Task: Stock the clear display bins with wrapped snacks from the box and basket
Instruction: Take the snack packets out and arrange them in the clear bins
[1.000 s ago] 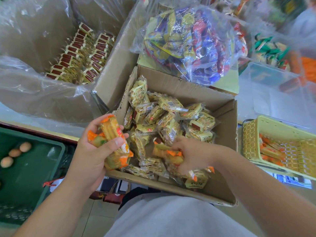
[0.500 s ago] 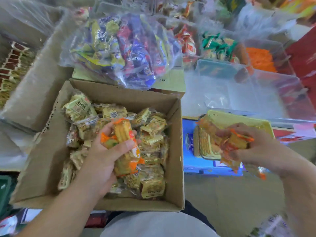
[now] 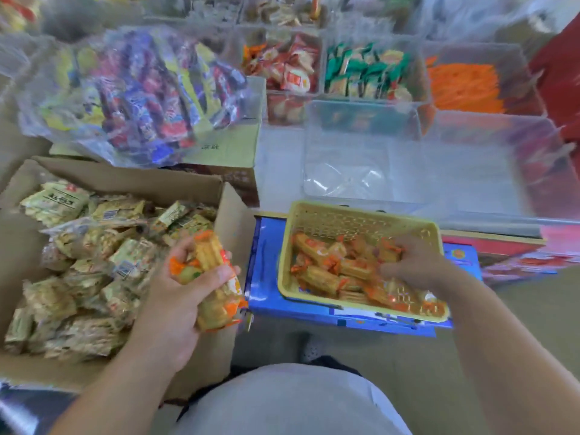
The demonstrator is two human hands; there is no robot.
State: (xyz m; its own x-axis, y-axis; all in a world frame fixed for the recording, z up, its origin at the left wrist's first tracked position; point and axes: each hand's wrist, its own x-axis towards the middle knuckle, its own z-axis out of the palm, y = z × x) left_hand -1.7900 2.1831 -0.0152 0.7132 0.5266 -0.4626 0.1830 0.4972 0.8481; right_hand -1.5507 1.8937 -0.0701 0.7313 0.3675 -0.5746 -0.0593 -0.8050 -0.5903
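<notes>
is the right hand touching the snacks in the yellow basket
Touching. The head view shows the right hand inside the yellow basket, fingers pressed into the orange-wrapped snacks.

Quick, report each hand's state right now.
Left hand: closed, holding a bundle of orange-wrapped snacks over the cardboard box.
Right hand: down among the loose snacks in the yellow basket; grip cannot be told.

One left hand [image 3: 175, 296], one right hand [image 3: 411, 262]; one cardboard box [image 3: 125, 180], one yellow basket [image 3: 345, 215], one blue carton [image 3: 266, 277], one clear bag [image 3: 141, 89]; three filled bins [image 3: 288, 70], red, green and orange; at least one bare bin [image 3: 361, 158]; packs [image 3: 213, 277] in box and basket beyond counting
</notes>
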